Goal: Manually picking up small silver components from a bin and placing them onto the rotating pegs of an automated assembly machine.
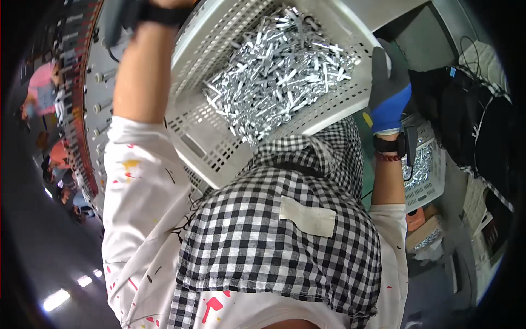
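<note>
I hold up a white perforated plastic basket (219, 148), tilted, with a heap of several small silver metal pieces (274, 71) inside. My right hand (388, 90), in a grey and blue glove, grips the basket's right rim. My left arm rises along the basket's left side. Only a sliver of my left hand (170, 2) shows above a black wristband at the top edge, so its grip is hidden. A black and white checked apron (274, 241) over a paint-spattered white shirt fills the lower middle of the view.
Low on the right stands a second white basket (430, 181) with metal pieces. A round rack with pegs (90, 98) curves along the left, with other people (41, 82) beyond it. Black cables and gear (471, 115) and cardboard boxes (422, 225) lie at right.
</note>
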Demonstrator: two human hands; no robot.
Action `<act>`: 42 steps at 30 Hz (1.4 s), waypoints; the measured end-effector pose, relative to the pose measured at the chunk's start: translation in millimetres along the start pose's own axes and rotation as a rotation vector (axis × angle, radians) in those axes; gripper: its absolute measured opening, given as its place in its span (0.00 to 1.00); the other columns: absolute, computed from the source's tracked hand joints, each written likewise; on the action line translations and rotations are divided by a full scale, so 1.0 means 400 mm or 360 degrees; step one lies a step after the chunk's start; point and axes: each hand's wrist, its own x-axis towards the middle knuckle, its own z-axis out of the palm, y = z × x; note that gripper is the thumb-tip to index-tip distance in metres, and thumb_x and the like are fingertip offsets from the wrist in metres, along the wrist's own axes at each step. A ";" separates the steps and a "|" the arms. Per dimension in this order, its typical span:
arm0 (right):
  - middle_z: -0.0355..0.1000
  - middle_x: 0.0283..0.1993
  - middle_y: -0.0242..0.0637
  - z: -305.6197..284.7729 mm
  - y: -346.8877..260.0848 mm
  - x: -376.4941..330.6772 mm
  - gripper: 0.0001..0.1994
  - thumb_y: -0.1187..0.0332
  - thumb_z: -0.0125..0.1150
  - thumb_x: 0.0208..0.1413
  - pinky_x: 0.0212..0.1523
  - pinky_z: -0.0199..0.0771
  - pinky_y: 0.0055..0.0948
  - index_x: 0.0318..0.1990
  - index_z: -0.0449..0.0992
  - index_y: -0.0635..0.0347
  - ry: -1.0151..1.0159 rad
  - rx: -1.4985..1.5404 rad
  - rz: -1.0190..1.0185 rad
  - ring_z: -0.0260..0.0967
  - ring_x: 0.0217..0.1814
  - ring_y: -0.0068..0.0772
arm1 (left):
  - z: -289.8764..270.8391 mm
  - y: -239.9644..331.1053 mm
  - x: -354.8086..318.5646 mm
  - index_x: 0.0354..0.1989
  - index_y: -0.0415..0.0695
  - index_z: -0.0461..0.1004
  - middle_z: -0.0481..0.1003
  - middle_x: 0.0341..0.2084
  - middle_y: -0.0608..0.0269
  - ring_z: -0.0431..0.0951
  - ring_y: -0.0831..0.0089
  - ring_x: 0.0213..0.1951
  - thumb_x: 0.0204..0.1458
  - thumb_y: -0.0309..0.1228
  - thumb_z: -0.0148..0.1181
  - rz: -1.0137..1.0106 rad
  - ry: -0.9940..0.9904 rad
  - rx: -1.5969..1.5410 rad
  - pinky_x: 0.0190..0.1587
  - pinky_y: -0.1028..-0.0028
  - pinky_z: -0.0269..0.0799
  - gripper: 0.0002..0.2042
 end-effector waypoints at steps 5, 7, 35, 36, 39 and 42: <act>0.83 0.48 0.43 0.006 0.039 -0.009 0.15 0.65 0.67 0.69 0.55 0.77 0.34 0.54 0.82 0.68 -0.0021 0.0005 -0.0039 0.78 0.50 0.32 | 0.065 -0.071 -0.317 0.75 0.41 0.66 0.80 0.60 0.48 0.83 0.63 0.51 0.69 0.46 0.63 0.0066 -0.0298 -0.0105 0.61 0.66 0.74 0.32; 0.83 0.48 0.43 0.001 0.042 -0.011 0.15 0.65 0.67 0.69 0.55 0.77 0.34 0.54 0.82 0.68 -0.0012 -0.0072 -0.0081 0.78 0.49 0.32 | 0.057 -0.211 -0.472 0.68 0.38 0.74 0.81 0.59 0.55 0.78 0.67 0.63 0.72 0.34 0.57 -0.0426 -0.0219 -0.0354 0.66 0.67 0.72 0.20; 0.84 0.47 0.43 -0.003 0.051 -0.018 0.15 0.66 0.63 0.70 0.53 0.77 0.32 0.55 0.82 0.71 0.0009 -0.0218 -0.0046 0.77 0.47 0.30 | 0.497 -0.564 -0.915 0.53 0.56 0.81 0.81 0.42 0.64 0.76 0.68 0.43 0.61 0.69 0.54 -0.2314 0.0514 -0.2170 0.50 0.67 0.72 0.30; 0.84 0.47 0.44 -0.001 0.049 -0.017 0.16 0.65 0.63 0.70 0.53 0.77 0.33 0.55 0.82 0.71 0.0005 -0.0269 -0.0046 0.78 0.48 0.31 | 0.530 -0.537 -0.877 0.53 0.56 0.80 0.80 0.43 0.66 0.74 0.70 0.44 0.60 0.71 0.53 -0.2256 0.0482 -0.2250 0.50 0.68 0.70 0.32; 0.84 0.48 0.45 0.031 0.055 -0.014 0.17 0.64 0.63 0.71 0.54 0.77 0.34 0.56 0.81 0.72 -0.0086 -0.0309 -0.0136 0.78 0.48 0.32 | 0.576 -0.517 -0.782 0.60 0.48 0.73 0.78 0.45 0.61 0.76 0.70 0.46 0.64 0.56 0.59 -0.1489 0.0515 -0.1873 0.50 0.63 0.73 0.27; 0.82 0.51 0.47 0.010 0.076 -0.021 0.18 0.63 0.63 0.72 0.55 0.77 0.34 0.57 0.80 0.72 -0.0118 -0.0373 -0.0110 0.77 0.50 0.33 | 0.559 -0.368 -0.638 0.73 0.41 0.60 0.78 0.48 0.56 0.77 0.68 0.46 0.64 0.44 0.65 -0.1506 0.0610 -0.1333 0.48 0.62 0.75 0.34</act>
